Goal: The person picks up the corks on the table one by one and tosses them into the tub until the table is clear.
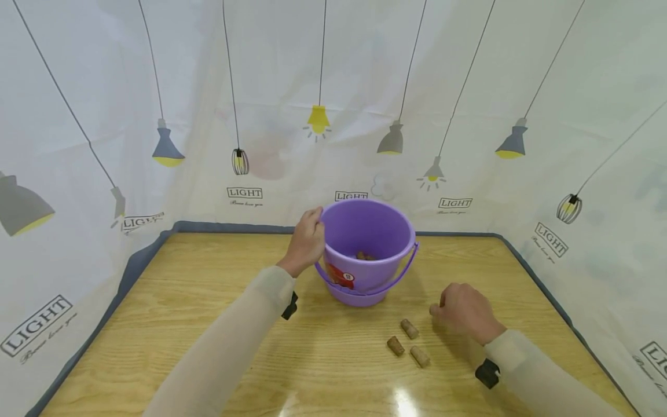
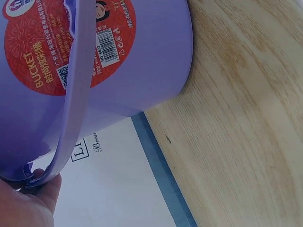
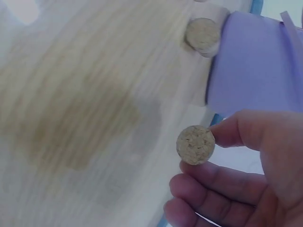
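A purple bucket (image 1: 370, 278) with a red label (image 1: 341, 277) stands upright on the table, its handle (image 1: 408, 267) hanging down in front. My left hand (image 1: 307, 242) grips the bucket's left rim; in the left wrist view its fingers are by the handle's joint. Several corks (image 1: 366, 256) lie on the bucket's floor, partly hidden by the front wall. Between the thumb and fingers of my right hand (image 3: 236, 175) a cork (image 3: 195, 144) is pinched, end toward the wrist camera. That hand is right of three loose corks (image 1: 409, 329) lying in front of the bucket.
Light wood makes up the table top (image 1: 208, 301). Behind and at both sides hangs a white cloth (image 1: 292, 168) printed with lamps, its blue-grey border (image 1: 234, 227) along the table's edges. Dark bands (image 1: 487, 373) with devices sit on both wrists.
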Action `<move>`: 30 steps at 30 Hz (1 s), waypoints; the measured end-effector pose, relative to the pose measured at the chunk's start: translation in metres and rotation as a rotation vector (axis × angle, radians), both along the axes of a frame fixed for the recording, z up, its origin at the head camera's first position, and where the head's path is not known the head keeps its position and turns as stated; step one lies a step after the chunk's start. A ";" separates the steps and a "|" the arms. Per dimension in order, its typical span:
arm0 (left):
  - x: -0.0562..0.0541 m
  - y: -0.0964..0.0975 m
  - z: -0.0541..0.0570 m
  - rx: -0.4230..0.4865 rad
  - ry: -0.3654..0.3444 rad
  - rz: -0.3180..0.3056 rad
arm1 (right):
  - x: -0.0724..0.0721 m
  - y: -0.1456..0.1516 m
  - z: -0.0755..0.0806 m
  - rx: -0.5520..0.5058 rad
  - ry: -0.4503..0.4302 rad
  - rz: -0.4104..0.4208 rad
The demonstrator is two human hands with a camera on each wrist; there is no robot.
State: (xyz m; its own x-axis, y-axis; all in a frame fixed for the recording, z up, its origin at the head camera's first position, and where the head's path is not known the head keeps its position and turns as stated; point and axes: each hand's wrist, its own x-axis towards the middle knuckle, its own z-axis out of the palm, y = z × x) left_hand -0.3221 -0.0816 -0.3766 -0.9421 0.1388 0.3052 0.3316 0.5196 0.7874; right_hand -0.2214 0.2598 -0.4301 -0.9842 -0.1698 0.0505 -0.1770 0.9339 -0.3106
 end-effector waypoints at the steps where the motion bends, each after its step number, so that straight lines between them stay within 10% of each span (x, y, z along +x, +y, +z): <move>1: 0.000 0.000 0.000 0.001 0.001 -0.001 | 0.000 0.000 0.002 -0.003 0.003 -0.003; 30: 0.000 -0.001 0.001 0.002 -0.003 -0.011 | -0.001 -0.017 0.059 -0.066 0.269 0.016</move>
